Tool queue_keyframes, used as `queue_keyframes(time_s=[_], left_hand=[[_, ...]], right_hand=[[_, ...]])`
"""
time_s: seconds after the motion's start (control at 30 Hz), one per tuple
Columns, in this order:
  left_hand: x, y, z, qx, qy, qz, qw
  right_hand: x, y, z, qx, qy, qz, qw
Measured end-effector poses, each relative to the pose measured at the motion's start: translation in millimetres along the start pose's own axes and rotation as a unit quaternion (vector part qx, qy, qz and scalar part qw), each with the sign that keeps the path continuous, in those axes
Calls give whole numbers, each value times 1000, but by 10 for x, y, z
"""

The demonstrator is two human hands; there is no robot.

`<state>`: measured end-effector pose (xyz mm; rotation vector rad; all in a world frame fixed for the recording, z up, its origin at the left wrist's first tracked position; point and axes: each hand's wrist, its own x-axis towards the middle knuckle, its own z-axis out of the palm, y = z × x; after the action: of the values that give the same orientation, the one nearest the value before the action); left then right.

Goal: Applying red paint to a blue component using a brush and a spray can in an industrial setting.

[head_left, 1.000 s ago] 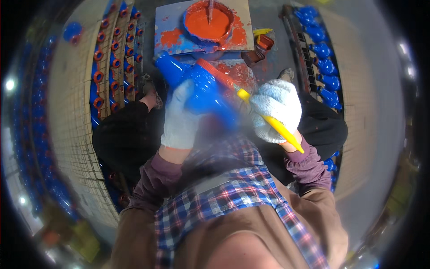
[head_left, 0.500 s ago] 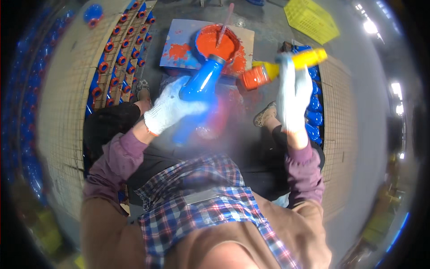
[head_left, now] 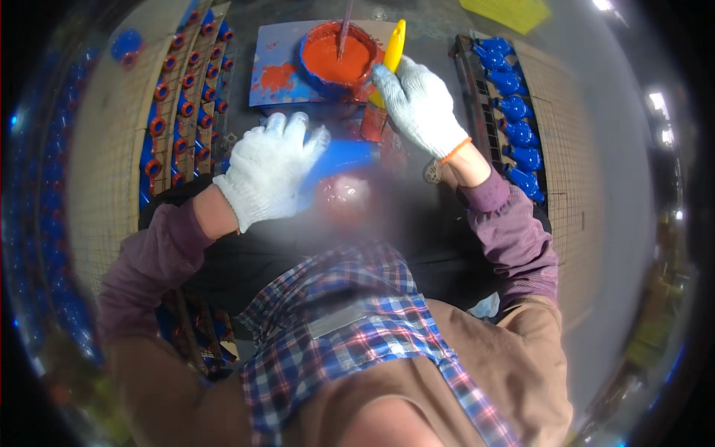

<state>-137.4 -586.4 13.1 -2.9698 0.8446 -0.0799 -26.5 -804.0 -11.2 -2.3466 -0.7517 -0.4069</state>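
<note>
I find my right hand (head_left: 422, 108), gloved in white, on the right of the paint bowl (head_left: 322, 80), slightly nearer me than it. Its fingers are clamped on the yellow handle of a brush (head_left: 395, 46); the red-stained head points down toward me, on the near right of the paint bowl. My left hand (head_left: 269, 170), likewise gloved, is on the near left of the paint bowl. Its fingers are closed over a blue fitting (head_left: 344, 155), though their tips are partly hidden. The fitting lies directly on the near side of the paint bowl, one narrow end reaching right. Its nearer portion is blurred. The brush head is just beside that narrow end; I cannot tell whether they touch.

The paint bowl contains orange-red paint with a stick (head_left: 345, 31) standing in it. Beneath the paint bowl is a low table (head_left: 267, 54), splashed red and blue. Well left of the paint bowl are racked blue pieces with red rims (head_left: 186, 108); well right of it, a row of blue pieces (head_left: 514, 109).
</note>
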Motion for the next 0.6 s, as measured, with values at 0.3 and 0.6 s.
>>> queue_keyframes(time_s=[0.3, 0.6], left_hand=[[-8, -124, 60, -225, -34, -56, 972], [-443, -3, 755, -870, -10, -209, 446]], right_hand=[[-414, -222, -223, 38, 108, -131, 985], [-680, -202, -279, 348, 128, 11, 929]])
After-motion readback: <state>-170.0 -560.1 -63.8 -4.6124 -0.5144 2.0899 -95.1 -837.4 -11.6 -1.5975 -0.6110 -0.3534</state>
